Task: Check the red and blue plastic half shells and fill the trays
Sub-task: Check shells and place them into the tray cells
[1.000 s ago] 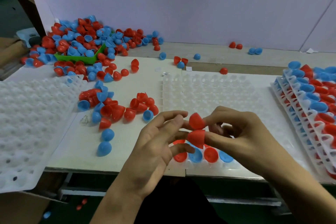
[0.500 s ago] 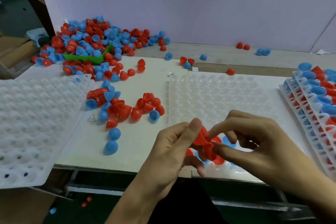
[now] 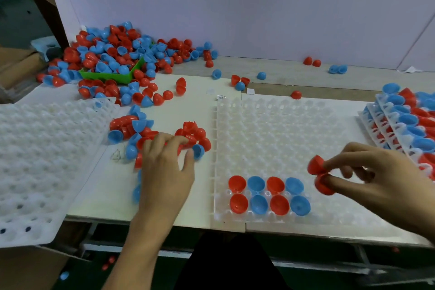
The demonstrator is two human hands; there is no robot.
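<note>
My right hand (image 3: 374, 179) pinches two red half shells (image 3: 319, 175), one above the other, over the white tray (image 3: 282, 129) just right of its filled cells. Several red and blue shells (image 3: 268, 195) sit in two rows at the tray's near edge, alternating in colour. My left hand (image 3: 164, 167) rests palm down on the small heap of loose shells (image 3: 150, 132) left of the tray, its fingers spread over red ones and its thumb beside a blue shell (image 3: 198, 150). I cannot see whether it grips any.
A big pile of red and blue shells (image 3: 122, 54) covers a green bin (image 3: 113, 76) at the back left. An empty white tray (image 3: 42, 160) lies at the left. Filled trays (image 3: 404, 125) are stacked at the right. Stray shells dot the back of the bench.
My left hand has let go of the red shells and moved left onto the loose heap. My right hand has carried both red shells to the right, uncovering the filled cells.
</note>
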